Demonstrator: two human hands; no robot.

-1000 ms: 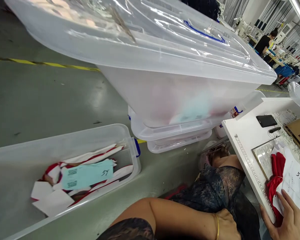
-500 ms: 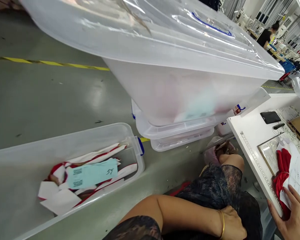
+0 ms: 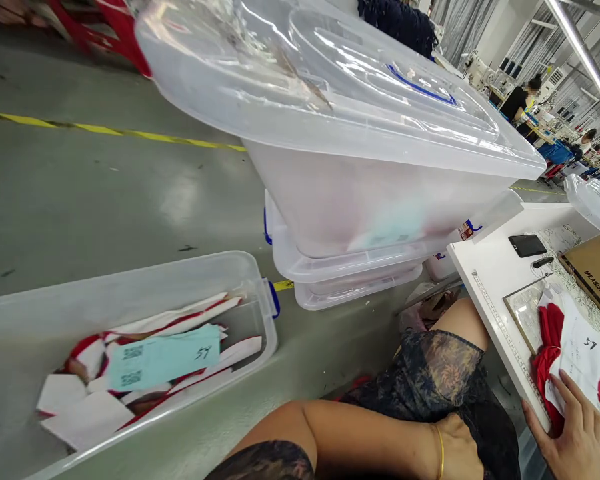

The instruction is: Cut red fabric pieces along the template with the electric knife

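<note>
My left hand, below a thin gold bracelet, is curled closed on my lap against the dark patterned skirt. Its fingertips are hidden, and I cannot see whether anything is in them. Over at the right, my right hand lies with fingers spread at the front edge of the white table. Its fingers touch a white paper marked with a handwritten number, beside a tied bundle of red fabric.
A clear plastic bin on the floor holds red-edged white pieces and a blue-green slip. Stacked lidded bins stand ahead. A phone and a cardboard box rest on the table. Other people sit at machines far back.
The view has shifted slightly, so the table and stacked bins sit a little further left and lower. Both hands keep about the same pose and place.
</note>
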